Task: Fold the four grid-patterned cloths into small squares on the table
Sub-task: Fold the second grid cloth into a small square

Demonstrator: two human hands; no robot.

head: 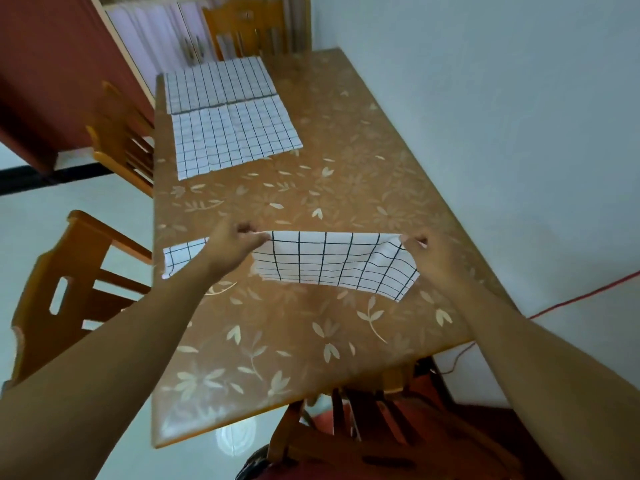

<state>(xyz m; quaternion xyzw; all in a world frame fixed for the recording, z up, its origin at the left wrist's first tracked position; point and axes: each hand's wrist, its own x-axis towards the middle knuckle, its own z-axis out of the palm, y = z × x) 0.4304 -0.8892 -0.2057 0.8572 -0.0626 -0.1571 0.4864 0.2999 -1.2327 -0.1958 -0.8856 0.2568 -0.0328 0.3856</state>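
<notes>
A white cloth with a black grid (332,261) hangs stretched above the brown leaf-patterned table (311,341). My left hand (235,244) pinches its top left corner and my right hand (429,252) pinches its top right corner. Behind my left forearm another grid cloth (180,256) lies at the table's left edge, partly hidden. Two more grid cloths lie flat at the far end, the nearer one (235,136) next to the farther one (218,83).
Wooden chairs stand along the left side (79,289) (121,140), at the far end (249,29) and at the near end (363,438). A pale wall (502,116) runs along the table's right side, with a red cord (581,299) on it.
</notes>
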